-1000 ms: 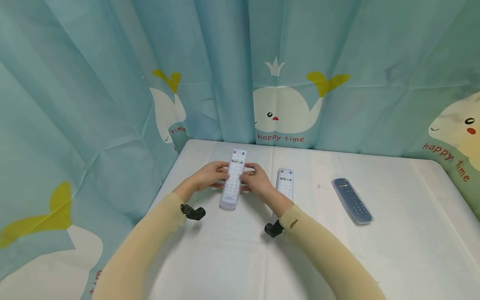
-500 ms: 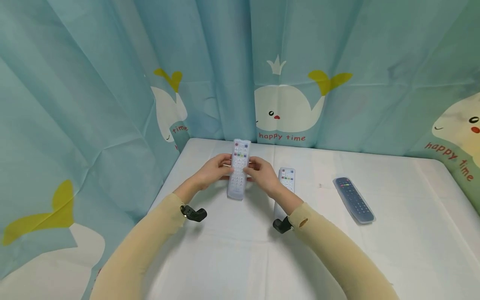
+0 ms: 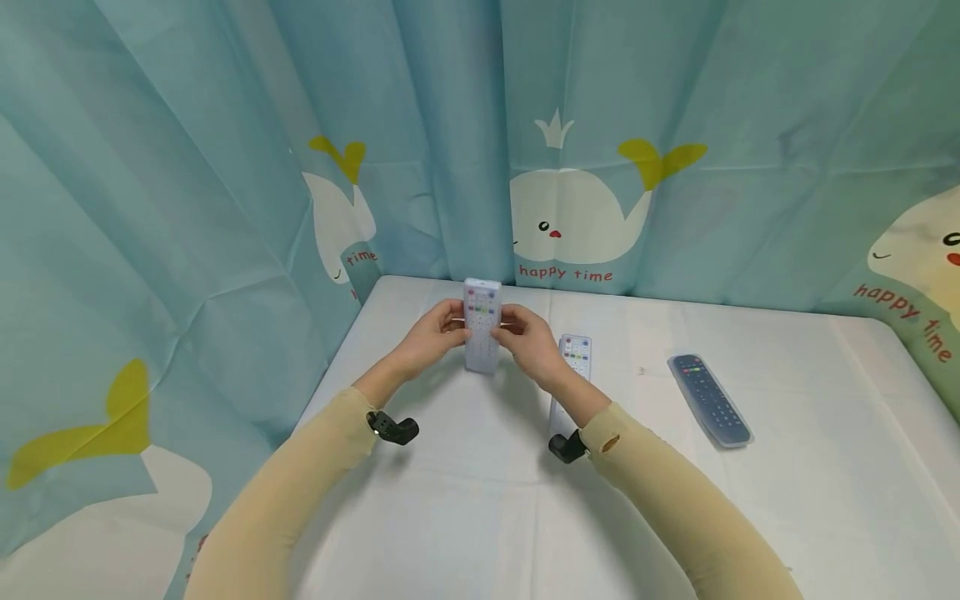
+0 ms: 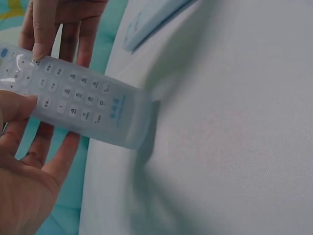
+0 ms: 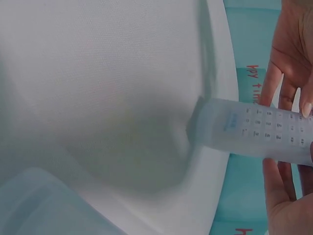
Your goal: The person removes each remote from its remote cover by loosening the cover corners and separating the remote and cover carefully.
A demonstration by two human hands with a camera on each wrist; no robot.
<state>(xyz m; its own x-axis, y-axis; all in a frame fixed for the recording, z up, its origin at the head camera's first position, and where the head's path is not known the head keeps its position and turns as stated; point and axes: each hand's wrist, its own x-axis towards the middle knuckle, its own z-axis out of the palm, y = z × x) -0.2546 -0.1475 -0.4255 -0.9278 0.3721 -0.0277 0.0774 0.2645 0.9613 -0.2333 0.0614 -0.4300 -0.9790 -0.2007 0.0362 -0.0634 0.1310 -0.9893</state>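
A white remote control [image 3: 482, 337] in a translucent sleeve stands nearly upright near the table's back left, buttons facing me. My left hand [image 3: 432, 340] pinches its left edge, thumb on the front and fingers behind. On the opposite edge my right hand [image 3: 531, 343] grips it the same way. In the left wrist view the sleeve's lower end [image 4: 134, 117] is right at the table surface. The right wrist view shows the number keys of the remote [image 5: 259, 128] between both hands. A second white remote [image 3: 576, 358] lies beside my right wrist, partly hidden by it.
A dark remote control [image 3: 710, 402] in a clear sleeve lies at an angle on the right of the white table [image 3: 465, 517]. Blue curtains [image 3: 450, 150] with whale prints hang behind the table and along its left side.
Both hands have moved the remote slightly away from me and to the right. They have tipped it from leaning back to nearly upright. The other two remotes stay where they lay.
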